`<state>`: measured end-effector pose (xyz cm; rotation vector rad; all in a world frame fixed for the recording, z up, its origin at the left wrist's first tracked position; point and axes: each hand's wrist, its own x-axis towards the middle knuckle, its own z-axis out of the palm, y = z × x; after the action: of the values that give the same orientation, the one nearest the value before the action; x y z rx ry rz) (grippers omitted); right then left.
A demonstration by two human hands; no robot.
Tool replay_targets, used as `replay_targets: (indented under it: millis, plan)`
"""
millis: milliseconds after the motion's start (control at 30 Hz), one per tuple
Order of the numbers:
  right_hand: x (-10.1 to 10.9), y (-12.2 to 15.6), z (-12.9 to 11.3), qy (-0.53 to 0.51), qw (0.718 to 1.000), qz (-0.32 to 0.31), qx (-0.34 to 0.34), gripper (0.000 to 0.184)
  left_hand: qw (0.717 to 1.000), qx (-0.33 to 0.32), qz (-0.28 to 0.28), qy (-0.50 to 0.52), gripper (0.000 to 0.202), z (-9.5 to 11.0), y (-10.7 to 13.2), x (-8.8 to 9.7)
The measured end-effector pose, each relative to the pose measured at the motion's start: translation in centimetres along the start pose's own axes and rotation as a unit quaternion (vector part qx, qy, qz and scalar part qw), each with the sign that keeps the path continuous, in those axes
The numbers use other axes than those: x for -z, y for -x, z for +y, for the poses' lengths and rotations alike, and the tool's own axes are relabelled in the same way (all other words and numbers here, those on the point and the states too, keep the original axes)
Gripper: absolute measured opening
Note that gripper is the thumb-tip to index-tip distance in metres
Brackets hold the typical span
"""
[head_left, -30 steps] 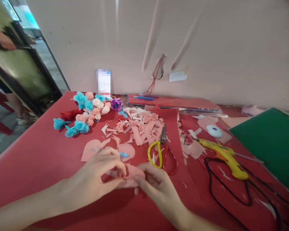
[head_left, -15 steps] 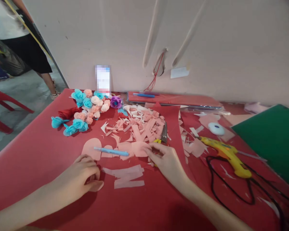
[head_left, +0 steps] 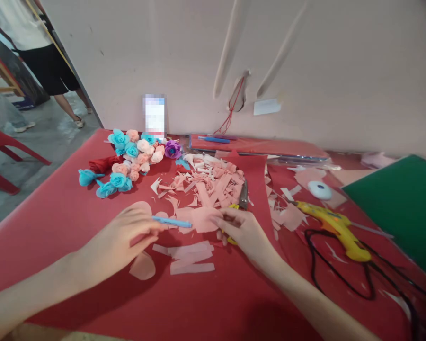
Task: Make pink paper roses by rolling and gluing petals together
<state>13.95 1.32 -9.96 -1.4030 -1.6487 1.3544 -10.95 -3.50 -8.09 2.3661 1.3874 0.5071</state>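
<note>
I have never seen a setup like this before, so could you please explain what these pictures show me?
There is no machine here: a person works with two bare hands. The camera is worn on the person's head, looking forward and down.

The left hand has its fingers at one end of a blue pen; whether they grip it is hard to tell. The fingers of the right hand appear to pinch the edge of a rounded pink piece.

On the red table, pale pink strips lie nearer the camera. Beyond the hands are a heap of pink scraps and a cluster of handmade-looking flowers. To the right are scissors, partly hidden by the right hand, and a yellow glue gun.
</note>
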Motion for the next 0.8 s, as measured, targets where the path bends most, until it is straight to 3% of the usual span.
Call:
replay_targets:
  millis: [100, 167, 300, 400, 667, 800]
  plan:
    - [-0.5, 0.2, -0.5, -0.010, 1.000, -0.022, 0.007, 0.023, 0.988, 0.091, -0.032, 0.118, 0.029, 0.5, -3.2, -0.2]
    - [-0.9, 0.3, -0.7, -0.004, 1.000, -0.026, 0.016, 0.023, 0.978, 0.103, -0.064, 0.171, 0.034, 0.9, -5.2, -0.5]
    - [-1.0, 0.2, -0.9, 0.040, 0.998, 0.002, 0.050, 0.019, 0.970, 0.104, -0.094, 0.197, 0.023, 1.5, -7.5, -0.7]
    - [-0.5, -0.5, -1.5, 0.086, 0.992, 0.010, 0.092, 0.013, 0.970, 0.117, -0.094, 0.189, 0.020, 1.6, -7.8, -0.6]
    - [0.1, -2.9, -3.5, 0.203, 0.958, -0.113, 0.167, 0.013, 0.979, 0.089, -0.084, 0.161, 0.014, 0.9, -7.6, -1.5]
    - [0.3, -3.9, -3.7, 0.232, 0.955, -0.094, 0.161, 0.017, 0.987, 0.068, -0.040, 0.138, 0.020, -0.1, -6.8, -0.9]
